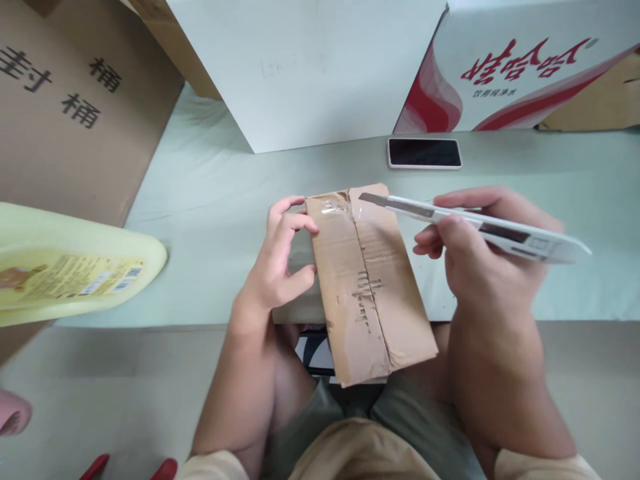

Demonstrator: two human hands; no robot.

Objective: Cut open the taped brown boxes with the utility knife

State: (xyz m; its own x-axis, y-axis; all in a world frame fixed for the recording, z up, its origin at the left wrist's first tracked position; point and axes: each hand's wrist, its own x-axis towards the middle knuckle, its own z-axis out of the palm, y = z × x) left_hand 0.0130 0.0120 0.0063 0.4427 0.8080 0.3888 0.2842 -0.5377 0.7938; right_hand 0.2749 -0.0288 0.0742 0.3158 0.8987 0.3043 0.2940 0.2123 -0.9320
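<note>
A small brown cardboard box (pixel 370 287), taped along its middle seam, lies tilted over the near edge of a pale green table (pixel 210 220). My left hand (pixel 280 260) grips the box's left side, fingers curled over its top left corner. My right hand (pixel 475 253) is closed round a white utility knife (pixel 480 227). The knife's blade is out and its tip hovers over the clear tape at the box's far end.
A dark phone (pixel 424 153) lies flat behind the box. Large cartons stand at the back: a brown one (pixel 75 100) at left, a white one (pixel 310 67) in the middle, a red-and-white one (pixel 525 67) at right. A yellow jug (pixel 65 267) juts in from the left.
</note>
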